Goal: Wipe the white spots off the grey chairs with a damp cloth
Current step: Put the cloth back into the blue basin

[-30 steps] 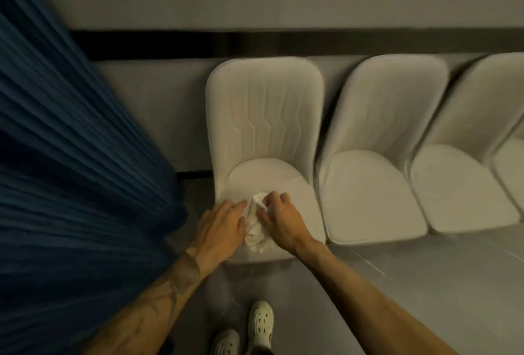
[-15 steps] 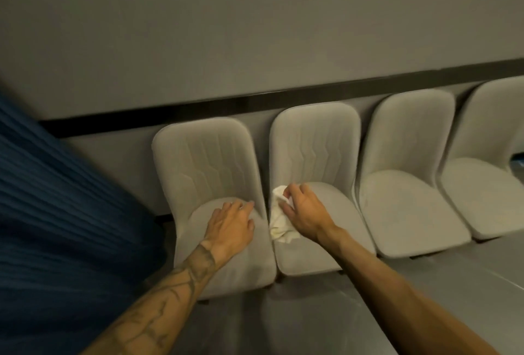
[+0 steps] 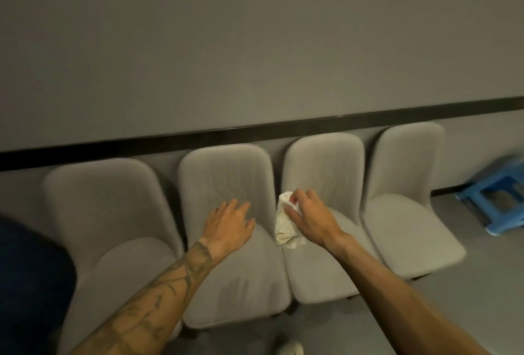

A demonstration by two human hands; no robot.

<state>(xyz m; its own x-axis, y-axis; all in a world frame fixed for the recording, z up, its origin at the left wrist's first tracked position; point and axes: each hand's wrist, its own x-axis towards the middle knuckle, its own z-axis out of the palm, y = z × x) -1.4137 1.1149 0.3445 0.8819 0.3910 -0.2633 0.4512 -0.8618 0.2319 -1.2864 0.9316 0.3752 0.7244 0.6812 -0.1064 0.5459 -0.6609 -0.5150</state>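
while the cloth point(image 3: 286, 224) hangs pinched in the right hand point(image 3: 309, 215), long axis pointing down at the third chair point(image 3: 326, 278) seat's left edge | left hand point(image 3: 229, 224) flat, fingers spread, over the second chair point(image 3: 235, 292), just left of the cloth | both hands one chair further right than half a second ago

Four grey chairs stand side by side against a grey wall point(image 3: 255, 42) with a dark horizontal strip point(image 3: 283, 127); the left hand point(image 3: 228, 227), fingers straight and spread, lies over the second chair point(image 3: 226, 283) from the left, at the foot of its backrest; the right hand point(image 3: 307, 217) pinches a crumpled white cloth point(image 3: 285, 227), which hangs at the left edge of the third chair point(image 3: 320, 275); the first chair point(image 3: 99, 212) and fourth chair point(image 3: 411, 227) flank them; a blue stool point(image 3: 496, 193) stands on the floor point(image 3: 467, 312) at far right; a white shoe point(image 3: 290, 349) shows at the bottom edge.
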